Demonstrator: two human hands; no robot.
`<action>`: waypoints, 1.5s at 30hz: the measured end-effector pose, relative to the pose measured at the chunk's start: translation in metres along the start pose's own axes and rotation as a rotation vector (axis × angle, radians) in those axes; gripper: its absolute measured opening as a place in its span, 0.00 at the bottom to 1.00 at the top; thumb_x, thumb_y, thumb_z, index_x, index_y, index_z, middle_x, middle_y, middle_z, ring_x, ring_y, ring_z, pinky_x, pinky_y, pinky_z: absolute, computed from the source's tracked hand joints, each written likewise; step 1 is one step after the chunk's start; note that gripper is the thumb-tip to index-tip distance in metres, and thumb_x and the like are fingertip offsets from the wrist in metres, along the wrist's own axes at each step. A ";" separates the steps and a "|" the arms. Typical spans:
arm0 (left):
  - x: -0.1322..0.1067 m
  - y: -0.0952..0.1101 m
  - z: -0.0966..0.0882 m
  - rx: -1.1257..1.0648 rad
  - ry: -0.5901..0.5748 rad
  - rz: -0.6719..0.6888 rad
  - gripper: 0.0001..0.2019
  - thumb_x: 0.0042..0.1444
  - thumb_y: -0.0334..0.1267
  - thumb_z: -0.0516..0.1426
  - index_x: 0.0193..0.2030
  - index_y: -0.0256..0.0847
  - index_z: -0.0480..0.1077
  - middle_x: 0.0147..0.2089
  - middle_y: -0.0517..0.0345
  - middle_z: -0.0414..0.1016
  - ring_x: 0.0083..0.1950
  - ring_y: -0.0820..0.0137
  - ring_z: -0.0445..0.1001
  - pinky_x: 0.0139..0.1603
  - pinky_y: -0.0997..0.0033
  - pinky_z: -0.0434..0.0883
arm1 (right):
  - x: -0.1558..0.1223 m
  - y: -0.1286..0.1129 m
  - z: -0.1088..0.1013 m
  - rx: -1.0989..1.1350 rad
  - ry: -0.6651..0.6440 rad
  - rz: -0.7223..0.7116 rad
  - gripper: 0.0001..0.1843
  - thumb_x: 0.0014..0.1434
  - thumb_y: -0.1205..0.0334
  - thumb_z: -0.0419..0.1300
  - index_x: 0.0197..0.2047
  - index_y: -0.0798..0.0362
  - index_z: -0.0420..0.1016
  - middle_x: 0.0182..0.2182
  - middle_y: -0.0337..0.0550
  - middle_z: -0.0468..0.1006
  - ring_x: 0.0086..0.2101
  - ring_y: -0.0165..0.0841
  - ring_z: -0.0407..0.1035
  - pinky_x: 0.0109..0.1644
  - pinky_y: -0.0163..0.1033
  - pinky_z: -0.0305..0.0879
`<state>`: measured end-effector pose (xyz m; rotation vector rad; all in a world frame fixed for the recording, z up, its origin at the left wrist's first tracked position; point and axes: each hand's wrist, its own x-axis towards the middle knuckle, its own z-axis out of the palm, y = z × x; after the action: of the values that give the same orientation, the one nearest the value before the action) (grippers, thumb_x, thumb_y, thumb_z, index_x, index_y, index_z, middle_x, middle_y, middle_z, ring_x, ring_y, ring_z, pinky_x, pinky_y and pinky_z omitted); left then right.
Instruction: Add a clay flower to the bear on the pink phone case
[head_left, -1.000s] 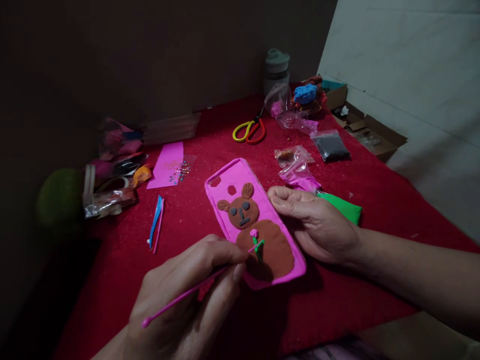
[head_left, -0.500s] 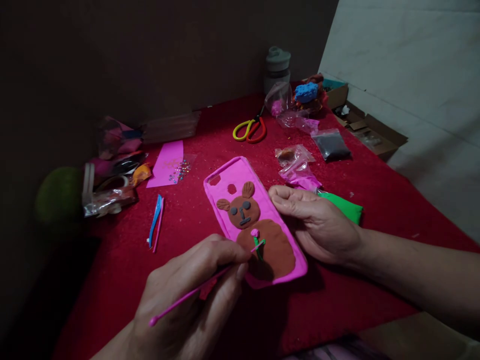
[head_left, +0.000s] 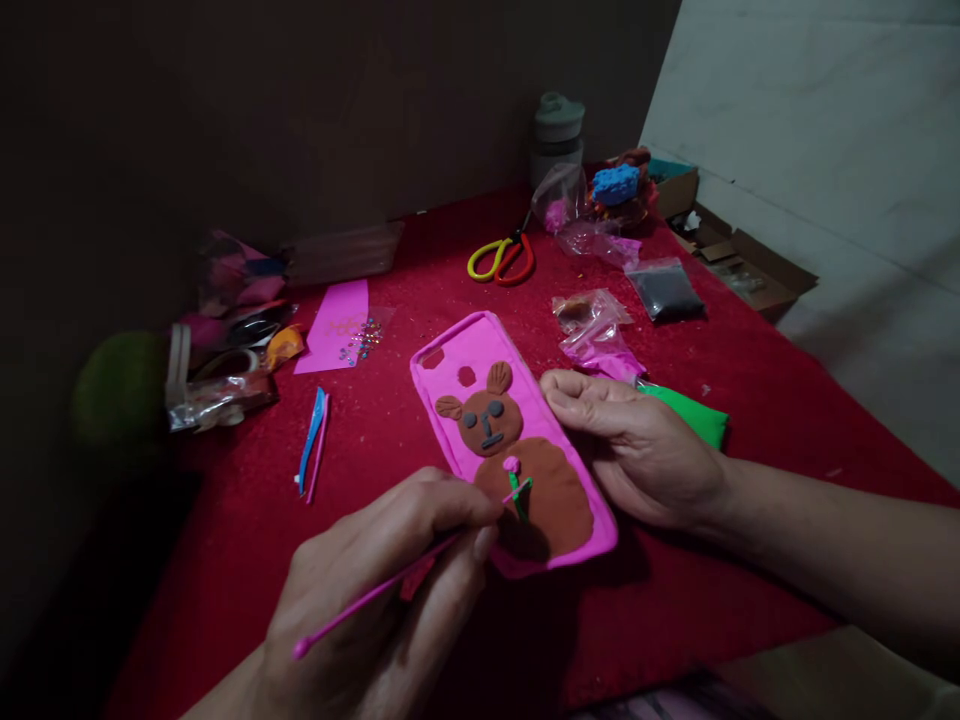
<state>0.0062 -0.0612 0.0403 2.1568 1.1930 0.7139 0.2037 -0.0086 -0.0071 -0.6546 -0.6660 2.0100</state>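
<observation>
A pink phone case [head_left: 465, 450] lies tilted in my right hand [head_left: 637, 440], whose fingers and thumb grip its right edge. A brown clay bear [head_left: 559, 500] with dark eyes, nose and mouth covers much of the case. On its belly sits a small clay flower [head_left: 512, 466] with a pink head and green stem. My left hand [head_left: 390, 570] pinches a thin pink clay modelling tool [head_left: 360, 607], its ball end pointing back toward me. The tool's other tip meets the green clay beside the stem; I cannot make out how hard it presses.
Blue and pink tools [head_left: 313, 440] lie left on the red cloth [head_left: 420, 270]. Scissors [head_left: 501, 260] and a bottle [head_left: 557, 140] stand farther back. A green clay packet [head_left: 690, 415] is behind my right hand; a dark packet [head_left: 665, 290] lies beyond, with cardboard boxes [head_left: 757, 265] at right.
Almost nothing differs. The whole view has shifted very slightly, and the rear end of the pink tool sits a touch lower and farther left.
</observation>
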 end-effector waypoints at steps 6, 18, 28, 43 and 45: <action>0.002 0.000 0.002 0.004 -0.012 0.009 0.07 0.61 0.28 0.54 0.43 0.45 0.66 0.31 0.66 0.75 0.28 0.80 0.77 0.32 0.87 0.72 | 0.000 0.000 -0.001 -0.005 -0.003 0.001 0.14 0.52 0.61 0.68 0.26 0.56 0.65 0.25 0.36 0.67 0.27 0.26 0.61 0.33 0.30 0.60; -0.002 0.001 -0.001 -0.061 0.014 0.007 0.11 0.61 0.27 0.54 0.45 0.48 0.67 0.31 0.68 0.76 0.27 0.81 0.76 0.26 0.89 0.69 | 0.000 -0.001 -0.001 -0.016 0.048 0.012 0.15 0.50 0.60 0.70 0.26 0.56 0.66 0.24 0.36 0.67 0.26 0.26 0.61 0.33 0.31 0.60; -0.001 0.000 0.000 -0.009 0.004 0.027 0.08 0.60 0.27 0.54 0.43 0.44 0.67 0.31 0.65 0.76 0.27 0.79 0.77 0.28 0.88 0.71 | 0.000 -0.001 -0.002 -0.043 0.076 0.004 0.11 0.54 0.63 0.66 0.29 0.56 0.67 0.27 0.37 0.66 0.29 0.28 0.61 0.38 0.33 0.61; -0.002 0.001 -0.003 -0.005 -0.012 0.033 0.09 0.60 0.27 0.54 0.42 0.46 0.66 0.31 0.66 0.76 0.26 0.79 0.77 0.31 0.86 0.71 | 0.000 -0.002 -0.001 -0.005 0.064 0.009 0.12 0.52 0.63 0.68 0.27 0.55 0.68 0.25 0.36 0.68 0.26 0.27 0.62 0.34 0.32 0.61; -0.003 0.001 -0.004 0.013 0.003 0.044 0.09 0.59 0.27 0.54 0.43 0.46 0.66 0.31 0.66 0.76 0.27 0.79 0.77 0.30 0.87 0.70 | -0.001 -0.002 -0.002 0.010 0.058 0.008 0.12 0.51 0.63 0.68 0.26 0.56 0.68 0.24 0.36 0.69 0.26 0.26 0.62 0.33 0.31 0.61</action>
<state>0.0029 -0.0639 0.0431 2.1997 1.1576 0.7311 0.2064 -0.0082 -0.0067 -0.7074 -0.6191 1.9932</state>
